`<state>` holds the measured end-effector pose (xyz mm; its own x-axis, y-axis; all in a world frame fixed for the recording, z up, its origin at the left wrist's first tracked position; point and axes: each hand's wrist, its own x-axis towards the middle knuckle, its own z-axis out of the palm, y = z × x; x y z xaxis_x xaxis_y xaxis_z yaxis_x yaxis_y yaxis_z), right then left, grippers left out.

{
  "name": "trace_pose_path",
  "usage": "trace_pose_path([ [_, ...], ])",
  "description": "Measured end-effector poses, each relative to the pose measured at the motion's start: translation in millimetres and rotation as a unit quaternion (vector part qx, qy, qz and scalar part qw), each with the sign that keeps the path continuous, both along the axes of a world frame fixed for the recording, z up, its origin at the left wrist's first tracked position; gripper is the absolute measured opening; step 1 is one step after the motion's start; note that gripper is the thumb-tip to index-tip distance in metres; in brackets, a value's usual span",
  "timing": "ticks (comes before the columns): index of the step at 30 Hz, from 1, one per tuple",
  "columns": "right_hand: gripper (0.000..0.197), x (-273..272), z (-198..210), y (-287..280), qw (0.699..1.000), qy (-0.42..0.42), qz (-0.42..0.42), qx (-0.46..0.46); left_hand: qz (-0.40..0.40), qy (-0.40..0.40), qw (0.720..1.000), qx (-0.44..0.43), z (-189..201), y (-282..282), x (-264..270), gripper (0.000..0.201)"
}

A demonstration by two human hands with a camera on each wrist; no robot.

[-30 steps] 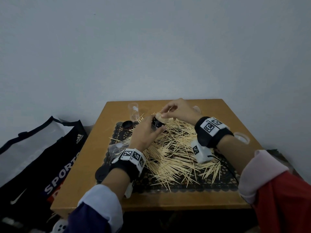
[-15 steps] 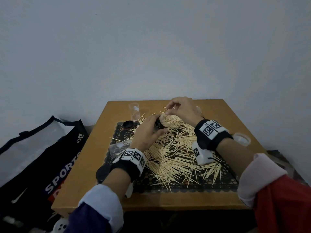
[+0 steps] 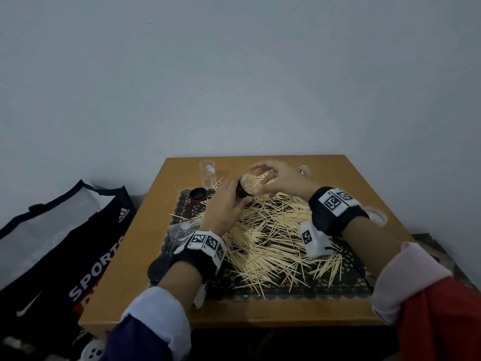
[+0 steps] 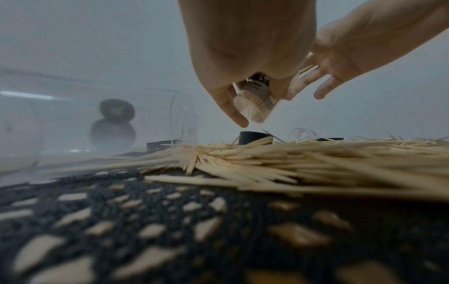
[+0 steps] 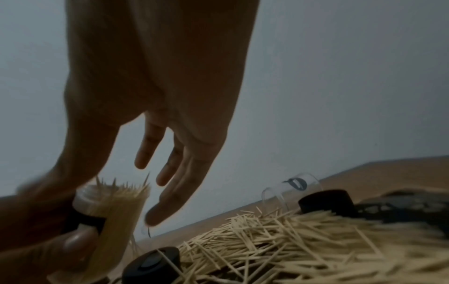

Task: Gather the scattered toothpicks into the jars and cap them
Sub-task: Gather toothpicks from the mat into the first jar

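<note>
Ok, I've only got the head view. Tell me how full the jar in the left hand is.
Observer: Right wrist view shows it packed: toothpicks stick out past the mouth of the jar, tips uneven.
Operator: Now check the right hand for me.
Observer: The right hand grips nothing; its fingers are straight, beside the tips.
Operator: Find me a cap close by.
Observer: A black cap lies just below the jar, with a toothpick across it.
</note>
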<state>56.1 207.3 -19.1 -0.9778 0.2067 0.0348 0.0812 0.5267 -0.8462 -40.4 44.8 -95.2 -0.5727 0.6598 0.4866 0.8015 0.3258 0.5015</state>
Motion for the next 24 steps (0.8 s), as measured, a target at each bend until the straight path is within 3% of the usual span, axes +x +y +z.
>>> trace_pose_path([
  [3, 0.077, 1, 0, 1, 0.998, -0.032, 0.034, 0.033, -0.001, -0.003, 1.000, -0.003, 0, 0, -1, 0.055],
  [10, 0.059, -2, -3, 9, 0.999, -0.032, 0.024, -0.011, -0.073, -0.012, 0.997, -0.007, -3, 2, -2, 0.056],
  [17, 0.062, -1, -4, 13, 0.994, -0.099, 0.027, -0.028, -0.125, 0.013, 0.992, -0.019, -2, 3, -1, 0.057],
  [24, 0.059, 5, -6, 16, 0.992, -0.098, 0.025, -0.080, -0.069, 0.030, 0.997, -0.015, -6, 1, -4, 0.061],
])
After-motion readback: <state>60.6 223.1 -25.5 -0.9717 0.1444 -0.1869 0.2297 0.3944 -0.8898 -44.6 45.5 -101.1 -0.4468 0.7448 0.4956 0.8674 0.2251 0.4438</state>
